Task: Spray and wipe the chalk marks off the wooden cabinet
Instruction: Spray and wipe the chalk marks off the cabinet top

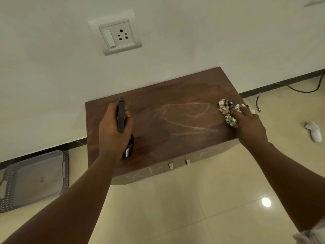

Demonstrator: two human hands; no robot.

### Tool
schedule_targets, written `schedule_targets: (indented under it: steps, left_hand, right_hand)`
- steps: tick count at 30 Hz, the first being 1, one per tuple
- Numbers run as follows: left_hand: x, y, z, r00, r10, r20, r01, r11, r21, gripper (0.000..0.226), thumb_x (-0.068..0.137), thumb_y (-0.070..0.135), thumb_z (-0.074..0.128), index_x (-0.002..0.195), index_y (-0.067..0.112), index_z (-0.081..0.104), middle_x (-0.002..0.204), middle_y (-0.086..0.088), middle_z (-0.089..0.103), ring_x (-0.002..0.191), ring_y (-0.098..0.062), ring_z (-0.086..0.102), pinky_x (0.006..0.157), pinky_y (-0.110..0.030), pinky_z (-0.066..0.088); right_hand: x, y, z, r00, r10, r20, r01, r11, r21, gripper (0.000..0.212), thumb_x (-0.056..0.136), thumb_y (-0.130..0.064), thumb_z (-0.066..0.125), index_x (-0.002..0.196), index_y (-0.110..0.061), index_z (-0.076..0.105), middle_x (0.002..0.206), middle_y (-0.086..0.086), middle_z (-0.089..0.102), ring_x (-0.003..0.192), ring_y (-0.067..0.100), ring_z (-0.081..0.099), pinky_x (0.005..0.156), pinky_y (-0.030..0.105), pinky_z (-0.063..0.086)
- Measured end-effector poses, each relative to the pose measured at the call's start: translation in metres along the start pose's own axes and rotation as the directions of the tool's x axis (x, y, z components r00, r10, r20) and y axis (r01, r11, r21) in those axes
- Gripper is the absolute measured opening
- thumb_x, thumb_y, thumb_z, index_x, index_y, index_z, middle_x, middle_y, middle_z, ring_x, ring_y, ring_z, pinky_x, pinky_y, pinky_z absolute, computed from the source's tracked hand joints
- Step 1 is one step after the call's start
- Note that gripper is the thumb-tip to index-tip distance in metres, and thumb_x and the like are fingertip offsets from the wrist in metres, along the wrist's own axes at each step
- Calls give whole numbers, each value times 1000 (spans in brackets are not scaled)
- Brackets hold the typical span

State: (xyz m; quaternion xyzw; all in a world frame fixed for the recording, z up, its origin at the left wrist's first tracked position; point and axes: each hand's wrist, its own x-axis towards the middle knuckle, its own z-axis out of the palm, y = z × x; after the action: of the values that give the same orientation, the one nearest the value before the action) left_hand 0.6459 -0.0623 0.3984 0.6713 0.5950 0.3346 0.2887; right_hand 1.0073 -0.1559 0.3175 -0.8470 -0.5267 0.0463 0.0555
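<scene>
Cabinet (175, 120) top: left hand (112, 131) grips spray bottle (121, 118); cloth (226, 110) at right edge.

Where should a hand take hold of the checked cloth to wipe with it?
Grip the checked cloth from above, over its bunched middle, as the right hand does: it lies crumpled at the wooden cabinet top's right edge, so pressing down with spread fingers flattens it towards the chalk marks.

Matt wooden cabinet (175, 106), checked cloth (226, 110)
</scene>
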Motion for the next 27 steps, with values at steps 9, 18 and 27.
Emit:
schedule_targets:
  steps: [9,18,27]
  left_hand:
    - [-21,10,8,1000,16,-10,-16,1000,0,7,97,17,55,103,20,53,80,-4,60,72,-24,57,61,-35,48]
    - [-28,13,11,1000,-6,5,6,1000,-21,12,97,17,56,109,19,54,86,-8,62,74,-29,60,65,-41,54]
    - [-38,7,-2,999,-19,-45,22,997,73,7,99,20,56,104,18,53,73,5,53,60,-10,48,52,-11,34]
  right_hand:
    - [-40,-33,-1,992,129,18,-129,992,-6,43,87,3,53,127,-13,55,145,9,40,123,37,40,82,42,49]
    - [-64,-89,1,991,93,98,-90,995,-35,49,88,0,54,134,-16,46,146,8,35,126,34,37,91,38,48]
    - [-76,-129,1,993,2,121,1,1000,-26,47,90,1,50,134,-14,45,143,9,38,124,33,38,91,37,46]
